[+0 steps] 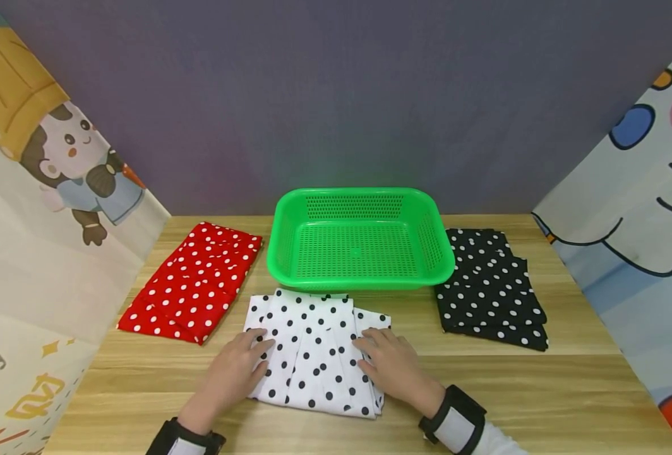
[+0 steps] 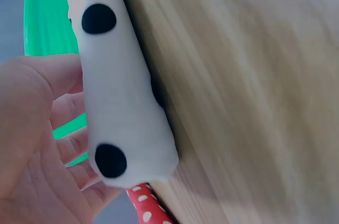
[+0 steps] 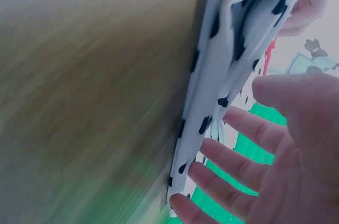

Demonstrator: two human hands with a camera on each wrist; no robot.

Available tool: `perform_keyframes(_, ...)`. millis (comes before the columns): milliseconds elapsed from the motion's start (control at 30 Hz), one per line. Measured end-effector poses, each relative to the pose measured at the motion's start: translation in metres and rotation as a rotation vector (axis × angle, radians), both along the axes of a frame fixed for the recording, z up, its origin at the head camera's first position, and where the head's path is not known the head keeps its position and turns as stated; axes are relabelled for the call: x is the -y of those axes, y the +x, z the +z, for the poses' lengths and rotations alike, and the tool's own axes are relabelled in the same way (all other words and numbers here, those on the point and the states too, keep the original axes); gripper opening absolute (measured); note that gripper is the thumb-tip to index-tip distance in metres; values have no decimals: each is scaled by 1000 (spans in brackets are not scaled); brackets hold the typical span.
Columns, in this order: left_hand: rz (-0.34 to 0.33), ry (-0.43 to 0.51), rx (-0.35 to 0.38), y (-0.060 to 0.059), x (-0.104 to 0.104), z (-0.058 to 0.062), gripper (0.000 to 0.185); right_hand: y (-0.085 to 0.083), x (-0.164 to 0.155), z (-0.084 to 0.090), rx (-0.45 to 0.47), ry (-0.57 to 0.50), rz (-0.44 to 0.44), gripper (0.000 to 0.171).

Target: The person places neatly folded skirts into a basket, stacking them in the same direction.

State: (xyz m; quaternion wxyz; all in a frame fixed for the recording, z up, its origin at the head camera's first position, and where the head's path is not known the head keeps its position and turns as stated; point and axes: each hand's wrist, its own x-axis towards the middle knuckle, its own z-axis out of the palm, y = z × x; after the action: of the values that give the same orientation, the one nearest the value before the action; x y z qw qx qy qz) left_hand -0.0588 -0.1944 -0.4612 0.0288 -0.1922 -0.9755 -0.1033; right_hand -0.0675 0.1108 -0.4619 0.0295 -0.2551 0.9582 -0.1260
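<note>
My left hand and right hand rest flat, fingers straight, on the side edges of the folded white dotted cloth, which lies just before the green basket, with bare tabletop nearer me.

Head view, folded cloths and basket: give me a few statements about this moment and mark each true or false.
1. Both hands rest on the white cloth with black dots. True: left hand, right hand.
2. The green basket holds the red cloth. False: nothing shows in the basket; the red dotted cloth lies on the table to its left.
3. The black dotted cloth lies right of the basket. True.
4. The white cloth lies behind the basket. False: it lies in front of it, nearer the person.
</note>
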Motion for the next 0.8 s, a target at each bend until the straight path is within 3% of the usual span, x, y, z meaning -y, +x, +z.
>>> perform_keyframes(200, -54, 12, -23, 4, -10, -1, 35, 0, -10, 0, -8, -12, -61, 36)
perform_keyframes(533, -69, 45, 11, 9, -26, 0, 36, 2, -28, -1, -67, -16, -111, 35)
perform_keyframes(800, -99, 52, 26, 11, -40, -3, 37, 4, -41, -3, -30, 6, -191, 36)
